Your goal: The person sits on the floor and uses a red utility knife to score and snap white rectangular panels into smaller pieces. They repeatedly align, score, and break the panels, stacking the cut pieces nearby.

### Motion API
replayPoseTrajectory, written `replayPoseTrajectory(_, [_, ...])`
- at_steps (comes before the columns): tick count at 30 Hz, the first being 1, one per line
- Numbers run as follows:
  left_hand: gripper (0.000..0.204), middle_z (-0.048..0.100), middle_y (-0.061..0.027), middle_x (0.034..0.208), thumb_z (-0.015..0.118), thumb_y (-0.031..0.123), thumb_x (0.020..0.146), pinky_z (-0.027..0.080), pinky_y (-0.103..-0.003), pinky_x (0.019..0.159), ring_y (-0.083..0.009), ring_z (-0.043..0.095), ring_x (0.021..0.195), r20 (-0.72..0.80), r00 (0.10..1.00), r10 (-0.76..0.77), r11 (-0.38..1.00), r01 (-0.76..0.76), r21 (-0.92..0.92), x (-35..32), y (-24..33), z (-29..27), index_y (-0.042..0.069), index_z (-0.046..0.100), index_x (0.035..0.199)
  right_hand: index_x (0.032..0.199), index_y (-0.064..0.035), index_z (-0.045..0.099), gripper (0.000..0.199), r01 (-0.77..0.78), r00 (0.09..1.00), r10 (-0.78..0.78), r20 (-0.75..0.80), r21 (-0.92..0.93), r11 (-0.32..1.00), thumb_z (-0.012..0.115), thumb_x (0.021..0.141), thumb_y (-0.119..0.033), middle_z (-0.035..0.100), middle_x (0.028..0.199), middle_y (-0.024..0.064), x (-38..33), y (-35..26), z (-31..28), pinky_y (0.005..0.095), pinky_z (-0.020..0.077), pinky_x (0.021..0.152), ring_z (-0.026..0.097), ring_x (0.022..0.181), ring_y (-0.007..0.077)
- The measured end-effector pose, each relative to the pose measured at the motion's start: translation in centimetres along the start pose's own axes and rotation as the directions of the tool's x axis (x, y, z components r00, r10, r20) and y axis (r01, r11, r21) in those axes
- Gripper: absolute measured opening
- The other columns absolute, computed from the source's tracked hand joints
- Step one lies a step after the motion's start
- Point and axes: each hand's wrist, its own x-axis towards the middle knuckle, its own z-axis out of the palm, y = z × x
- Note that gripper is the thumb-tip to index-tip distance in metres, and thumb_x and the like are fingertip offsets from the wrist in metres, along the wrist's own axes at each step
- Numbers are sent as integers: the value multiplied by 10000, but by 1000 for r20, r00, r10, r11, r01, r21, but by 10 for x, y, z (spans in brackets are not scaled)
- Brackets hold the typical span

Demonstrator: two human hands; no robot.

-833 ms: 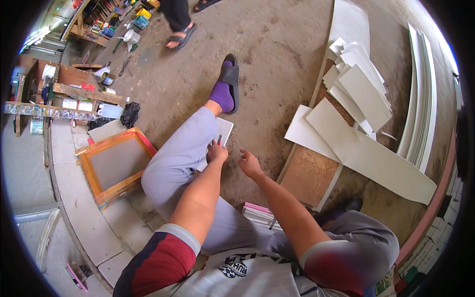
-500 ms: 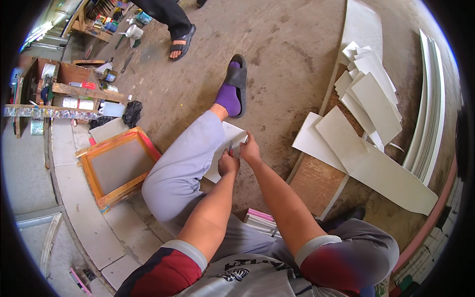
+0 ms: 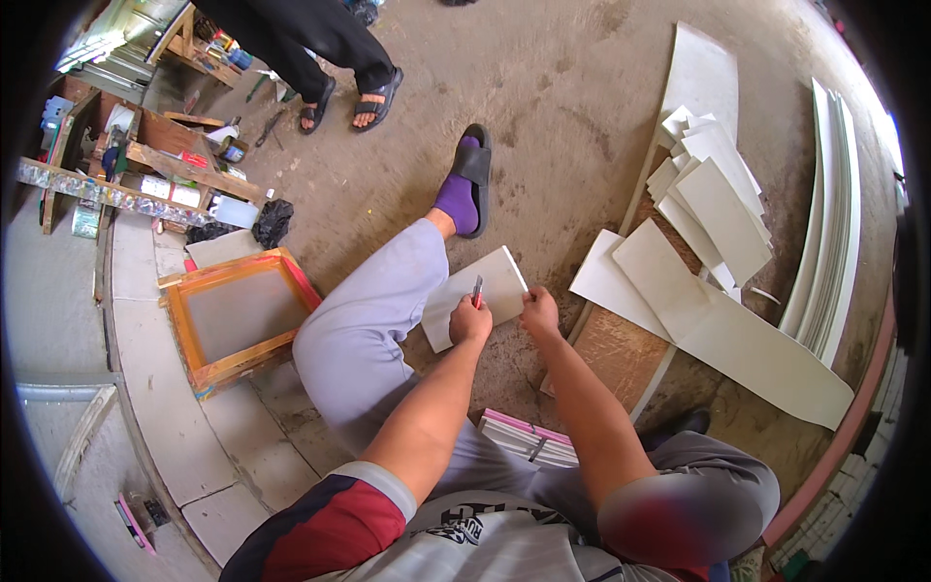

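My left hand (image 3: 470, 321) is closed around a box cutter (image 3: 477, 292) with a red handle, its tip pointing away from me over a flat white board (image 3: 493, 274). My right hand (image 3: 540, 313) pinches the board's right edge near the far corner. The board is tilted in front of my left shin, its left part close against the grey trouser leg (image 3: 373, 301). What lies under my fingers is hidden.
At right, loose white sheets (image 3: 722, 204) lie piled on a brown board (image 3: 626, 354), beside long upright-edged strips (image 3: 829, 223). A wooden-framed screen (image 3: 242, 315) rests at left, near a paint-stained rack (image 3: 145, 165). Another person's sandalled feet (image 3: 373, 102) stand ahead.
Both hands have moved slightly right, apart from each other. The white board has swung out from beside my leg and shows more of its face. The other person has shifted, showing both feet.
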Motion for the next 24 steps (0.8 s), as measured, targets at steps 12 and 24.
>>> replayPoseTrajectory(12, [388,703,-165,1136,723,414,926,548,-496,876,-374,686,1061,-186,982,10,970,-55,-238,-38,53,27,101,671,1150,1156,-23,597,214,2,905,133,-404,318,948,529,1067,-205,648,967,130,-36,2,-197,349,541,506,643,697,219])
replayPoseTrajectory(24, [300,742,-178,934,703,349,942,540,-485,798,-385,715,911,50,870,491,817,-439,-374,-80,112,107,59,728,1015,1051,-7,680,397,-50,697,145,-702,154,987,676,961,-394,711,942,169,-75,81,-307,437,504,811,659,876,313])
